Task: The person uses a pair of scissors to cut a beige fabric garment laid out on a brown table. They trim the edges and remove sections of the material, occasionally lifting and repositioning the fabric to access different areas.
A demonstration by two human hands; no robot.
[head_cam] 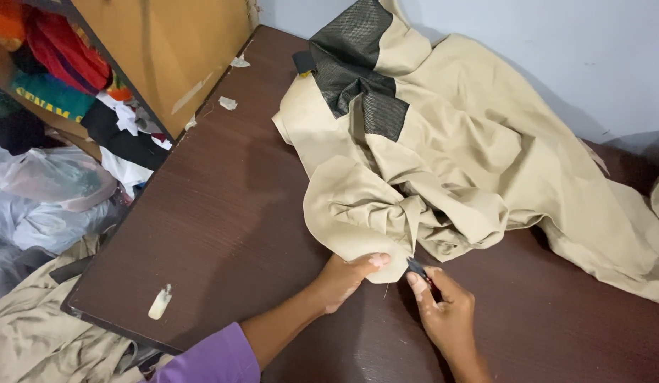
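Observation:
A beige garment [443,156] with black mesh panels [354,67] lies crumpled on a dark brown table [223,227]. My left hand [344,278] pinches the near edge of the beige fabric against the table, thumb on top of the cloth. My right hand [446,312] is just to the right of it, fingers closed on a small dark tool [417,268] whose tip touches the fabric edge. A thin loose thread hangs from the cloth between the two hands.
A wooden shelf unit [166,50] at the upper left holds stacks of coloured folded clothes [60,64]. Plastic bags [46,184] and more beige cloth [31,333] lie on the floor left of the table. Small scraps [159,303] sit on the tabletop. A pale wall [556,50] runs behind.

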